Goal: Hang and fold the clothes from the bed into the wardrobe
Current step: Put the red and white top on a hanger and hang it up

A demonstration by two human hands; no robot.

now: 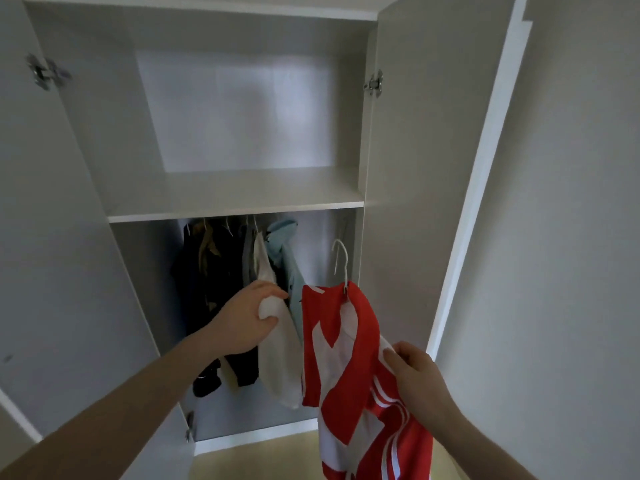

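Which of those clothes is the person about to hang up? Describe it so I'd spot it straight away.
Look at the open white wardrobe, below its shelf. Just right of the row of hanging clothes, the right hand holds a shirt on a white hanger not yet on the rail. It alone is bright red with white shapes and stripes.

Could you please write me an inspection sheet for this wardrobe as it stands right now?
Surface: wardrobe shelf bare; pale floor below.
Job's things: red and white shirt on a white hanger, its hook not on the rail; white garment, light blue garment and dark clothes hang below the shelf.
Clutter: nothing seen.
Hands: left hand grips the white garment; right hand holds the shirt.
Cables: nothing seen.
Surroundings: both wardrobe doors open; plain wall at right.
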